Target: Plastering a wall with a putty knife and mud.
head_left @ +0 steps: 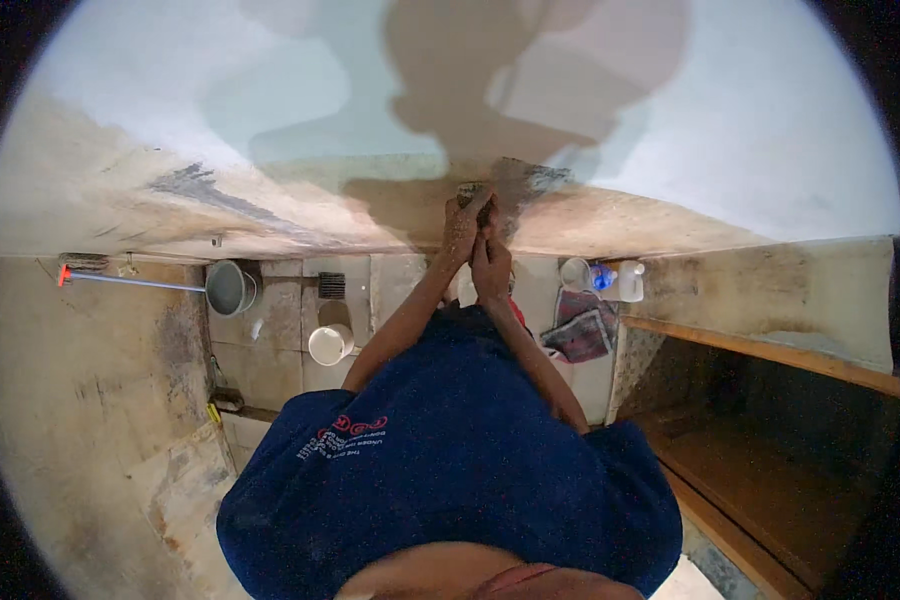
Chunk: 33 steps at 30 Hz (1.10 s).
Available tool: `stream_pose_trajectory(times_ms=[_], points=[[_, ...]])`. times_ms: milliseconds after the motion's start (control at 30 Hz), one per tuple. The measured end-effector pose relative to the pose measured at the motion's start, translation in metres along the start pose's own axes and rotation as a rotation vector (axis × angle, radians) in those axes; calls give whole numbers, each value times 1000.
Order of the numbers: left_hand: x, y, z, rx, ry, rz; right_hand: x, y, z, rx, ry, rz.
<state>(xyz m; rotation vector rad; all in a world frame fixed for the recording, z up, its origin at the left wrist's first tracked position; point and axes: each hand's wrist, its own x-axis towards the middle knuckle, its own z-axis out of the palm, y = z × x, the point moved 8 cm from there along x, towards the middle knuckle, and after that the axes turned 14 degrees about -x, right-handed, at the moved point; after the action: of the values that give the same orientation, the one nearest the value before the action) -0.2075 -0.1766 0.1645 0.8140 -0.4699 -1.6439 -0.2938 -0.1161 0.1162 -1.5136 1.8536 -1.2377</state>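
Note:
Ahead of me, my left hand (459, 232) is closed round a small dark brush-like tool (471, 189). Its pale, rough end is up against the stained lower part of the wall (380, 212). Just below and to the right, my right hand (490, 270) is closed at the tool's lower end, close to my left hand. My fingers and shadow hide much of the tool, so its exact kind is unclear. A blackish patch (532, 180) marks the wall beside the tool, to its right.
On the tiled floor at left stand a grey bucket (230, 288) and a white mug (330, 344), near a drain grate (332, 286). A blue-handled broom (135, 280) leans left. Right are a white bottle (630, 281), a mat (580, 328) and a wooden-edged opening (770, 355).

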Motion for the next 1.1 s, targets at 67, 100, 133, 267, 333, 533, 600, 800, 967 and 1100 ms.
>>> stream_pose_trajectory(times_ms=[67,100,133,267,333,533,600,800,967,1100], points=[[0,3,2,18,-62,21,0,3,1,14,2,0],[2,7,4,31,-118,63,3,-3,1,34,-7,-17],[3,5,2,29,-113,65,3,-7,-2,34,-13,-18],[6,9,10,45,-76,73,9,-9,-2,73,-100,76],[2,7,9,15,-88,65,4,-11,-5,52,-101,97],[-1,9,12,-14,-71,37,3,-24,-12,-31,-17,23],[1,8,12,-20,-87,47,9,-36,-18,-29,-50,-25],[-2,20,25,7,-109,-7,12,-34,-14,29,-23,-9],[2,13,13,32,-64,62,9,-31,-11,13,-39,23],[4,13,18,79,-189,55,9,-8,-1,20,-86,78]])
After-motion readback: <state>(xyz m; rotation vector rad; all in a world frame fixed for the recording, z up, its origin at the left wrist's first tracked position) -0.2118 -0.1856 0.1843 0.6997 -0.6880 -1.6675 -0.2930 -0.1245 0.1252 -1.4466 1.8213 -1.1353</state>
